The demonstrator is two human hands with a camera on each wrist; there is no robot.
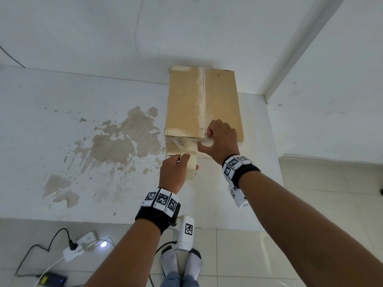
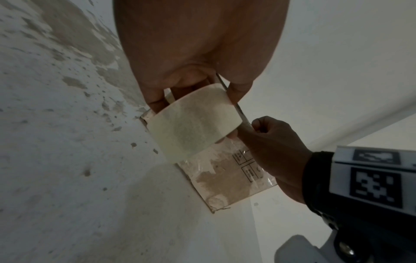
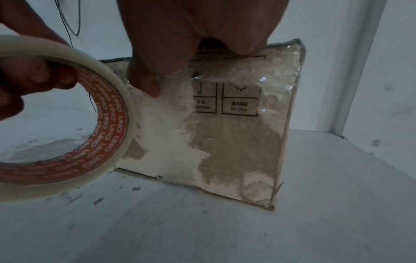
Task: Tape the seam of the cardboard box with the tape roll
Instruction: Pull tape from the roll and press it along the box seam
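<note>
A brown cardboard box [image 1: 186, 100] lies on the white table, its top seam [image 1: 204, 94] running away from me beside a torn pale strip. My left hand [image 1: 176, 172] grips the cream tape roll [image 1: 189, 162] just in front of the box's near face; the roll [image 2: 193, 121] has an orange core [image 3: 105, 113]. My right hand [image 1: 219, 139] clamps the box's near top edge. Its fingers curl on the top at the seam, and its thumb [image 3: 146, 83] presses on the front face [image 3: 236, 142], where clear tape shows over printed symbols.
The table [image 1: 83, 141] has a large brown stain left of the box and ends at a front edge near my wrists. White walls stand behind and to the right. On the tiled floor lie a power strip [image 1: 87, 239], cables and a dark device [image 1: 53, 279].
</note>
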